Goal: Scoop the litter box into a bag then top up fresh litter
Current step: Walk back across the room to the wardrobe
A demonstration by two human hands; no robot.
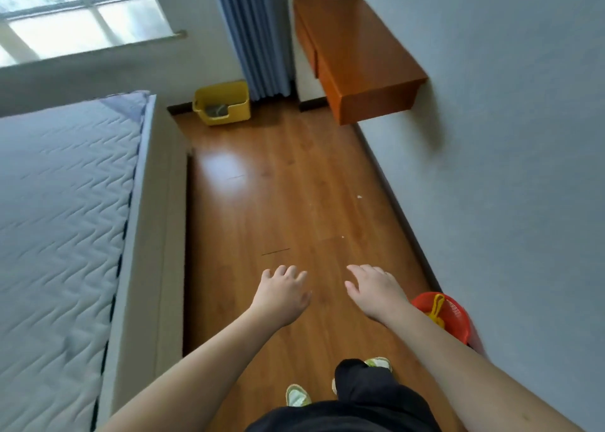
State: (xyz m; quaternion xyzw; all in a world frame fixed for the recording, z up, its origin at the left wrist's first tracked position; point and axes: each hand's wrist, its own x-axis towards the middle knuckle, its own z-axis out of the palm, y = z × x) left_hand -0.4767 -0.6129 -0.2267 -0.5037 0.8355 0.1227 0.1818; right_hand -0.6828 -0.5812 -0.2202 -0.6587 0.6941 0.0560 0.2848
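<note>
Both hands, left hand (284, 292) and right hand (376, 292), hang empty with loose fingers. Far ahead by the curtain (258, 35) sits the yellow litter box (222, 106), contents indistinct. Leaving the yellow scoop (437, 310) in the half-hidden red basket (455, 317) risks a wasted walk. No bag shows.

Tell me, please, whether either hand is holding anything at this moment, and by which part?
Nothing is held: the left hand and right hand both hang empty above the floor, fingers loosely spread.

Left hand (284, 292) and right hand (376, 291) outstretched, fingers relaxed, empty
</note>
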